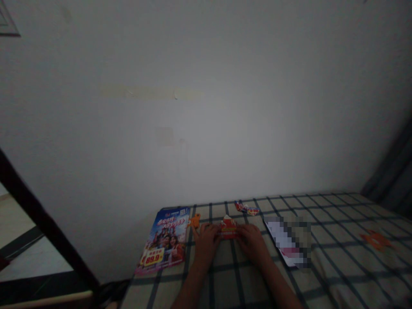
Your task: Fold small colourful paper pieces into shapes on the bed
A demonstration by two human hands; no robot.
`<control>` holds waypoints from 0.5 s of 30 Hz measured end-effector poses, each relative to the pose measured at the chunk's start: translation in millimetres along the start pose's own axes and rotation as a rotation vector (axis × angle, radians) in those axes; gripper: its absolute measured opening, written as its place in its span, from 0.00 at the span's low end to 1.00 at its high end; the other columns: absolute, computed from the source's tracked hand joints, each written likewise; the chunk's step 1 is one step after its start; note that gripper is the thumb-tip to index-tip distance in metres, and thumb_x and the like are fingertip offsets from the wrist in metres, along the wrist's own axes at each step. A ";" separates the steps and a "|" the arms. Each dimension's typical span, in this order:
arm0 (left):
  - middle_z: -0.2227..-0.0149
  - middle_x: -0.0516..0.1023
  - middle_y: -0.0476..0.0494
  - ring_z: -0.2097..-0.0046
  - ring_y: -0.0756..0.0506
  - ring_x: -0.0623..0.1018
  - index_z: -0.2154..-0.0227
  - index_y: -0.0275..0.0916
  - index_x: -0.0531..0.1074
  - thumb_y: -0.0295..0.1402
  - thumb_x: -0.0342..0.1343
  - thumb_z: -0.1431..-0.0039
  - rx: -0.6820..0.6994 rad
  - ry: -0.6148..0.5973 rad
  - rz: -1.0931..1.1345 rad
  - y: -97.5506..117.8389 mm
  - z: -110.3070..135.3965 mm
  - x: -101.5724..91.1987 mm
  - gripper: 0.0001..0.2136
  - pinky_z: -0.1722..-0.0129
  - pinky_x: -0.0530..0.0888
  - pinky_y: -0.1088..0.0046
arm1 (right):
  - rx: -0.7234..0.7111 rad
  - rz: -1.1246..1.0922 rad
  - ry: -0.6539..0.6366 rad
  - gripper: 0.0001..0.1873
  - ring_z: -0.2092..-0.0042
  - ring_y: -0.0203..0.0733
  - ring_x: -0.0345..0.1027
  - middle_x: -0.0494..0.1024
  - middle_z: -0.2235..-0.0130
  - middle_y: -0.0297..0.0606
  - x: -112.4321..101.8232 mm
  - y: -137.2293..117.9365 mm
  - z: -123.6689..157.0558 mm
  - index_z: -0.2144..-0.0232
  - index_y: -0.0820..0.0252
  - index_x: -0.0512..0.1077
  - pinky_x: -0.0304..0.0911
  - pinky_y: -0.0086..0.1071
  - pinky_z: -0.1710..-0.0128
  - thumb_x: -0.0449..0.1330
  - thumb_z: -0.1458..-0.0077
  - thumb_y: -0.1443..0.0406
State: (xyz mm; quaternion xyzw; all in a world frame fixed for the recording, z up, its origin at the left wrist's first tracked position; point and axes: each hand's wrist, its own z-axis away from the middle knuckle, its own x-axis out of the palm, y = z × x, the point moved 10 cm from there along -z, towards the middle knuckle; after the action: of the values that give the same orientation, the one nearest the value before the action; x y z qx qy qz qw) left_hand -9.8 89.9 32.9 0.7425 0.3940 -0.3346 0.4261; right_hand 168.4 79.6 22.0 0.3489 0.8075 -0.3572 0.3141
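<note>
Both hands rest on a checked bedsheet (325, 214) near a white wall. My left hand (206, 242) and my right hand (252, 242) press from either side on a small folded red paper piece (228, 228) lying between them. The fingers of both hands curl onto its edges. A small orange folded paper figure (195, 221) lies just left of my left hand. The room is dim and fine detail of the paper is hard to read.
A colourful flyer (165, 240) lies at the sheet's left edge. Another small red paper piece (246, 209) sits by the wall. A blurred-out sheet (289, 242) lies right of my hands, an orange paper shape (376, 240) farther right. A dark bed-frame bar (45, 223) slants at left.
</note>
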 end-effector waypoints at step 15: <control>0.50 0.78 0.49 0.44 0.34 0.69 0.52 0.58 0.76 0.48 0.63 0.45 0.057 -0.028 0.003 5.7 1.3 3.3 0.17 0.40 0.37 0.27 | -0.034 0.130 -0.037 0.10 0.53 0.43 0.71 0.81 0.55 0.35 -1.1 -9.9 -3.8 0.60 0.48 0.78 0.58 0.41 0.47 0.59 0.40 0.68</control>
State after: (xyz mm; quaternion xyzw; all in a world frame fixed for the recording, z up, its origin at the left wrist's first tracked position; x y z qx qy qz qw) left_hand -3.5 87.8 31.7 0.7500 0.3773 -0.3555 0.4108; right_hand 160.2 77.3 28.5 0.3884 0.7831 -0.3289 0.3574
